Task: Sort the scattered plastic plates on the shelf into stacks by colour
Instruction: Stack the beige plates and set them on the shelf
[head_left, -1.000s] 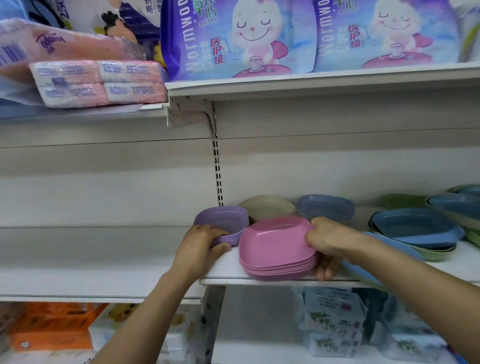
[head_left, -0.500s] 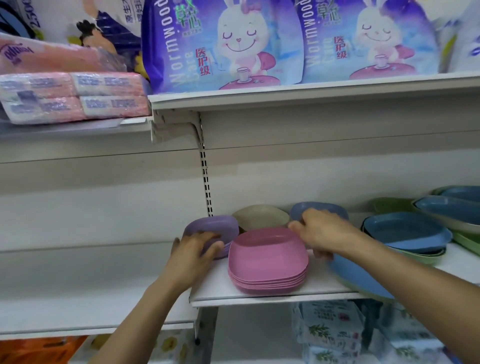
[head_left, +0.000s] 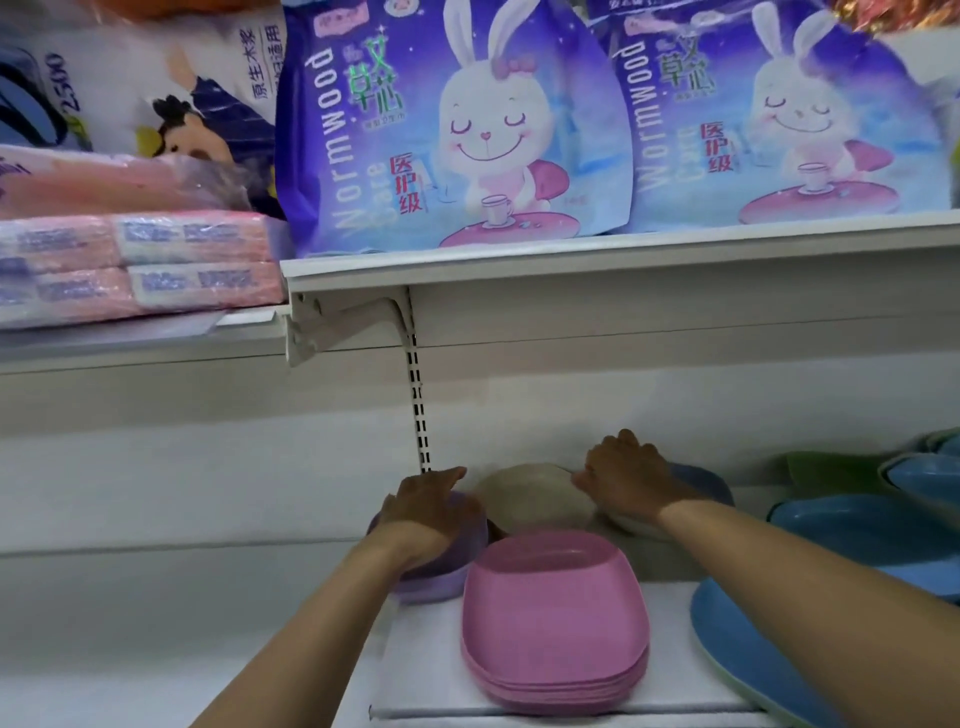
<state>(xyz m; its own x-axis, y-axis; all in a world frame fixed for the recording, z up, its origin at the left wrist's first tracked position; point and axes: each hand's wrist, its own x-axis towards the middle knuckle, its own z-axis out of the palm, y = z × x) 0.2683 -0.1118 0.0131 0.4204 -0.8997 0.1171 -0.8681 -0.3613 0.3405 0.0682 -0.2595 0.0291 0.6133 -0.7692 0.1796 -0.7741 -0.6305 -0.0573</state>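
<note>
Now left hand (head_left: 426, 512) spread on purple plates (head_left: 441, 582); right hand (head_left: 628, 483) touching beige plate (head_left: 530, 499), unclear.

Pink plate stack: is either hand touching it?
No: the left hand rests on purple plates, the right hand is behind the pink stack.

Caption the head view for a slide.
Left hand rests on purple plates; right hand touches the beige plate, behind a pink stack.
</note>
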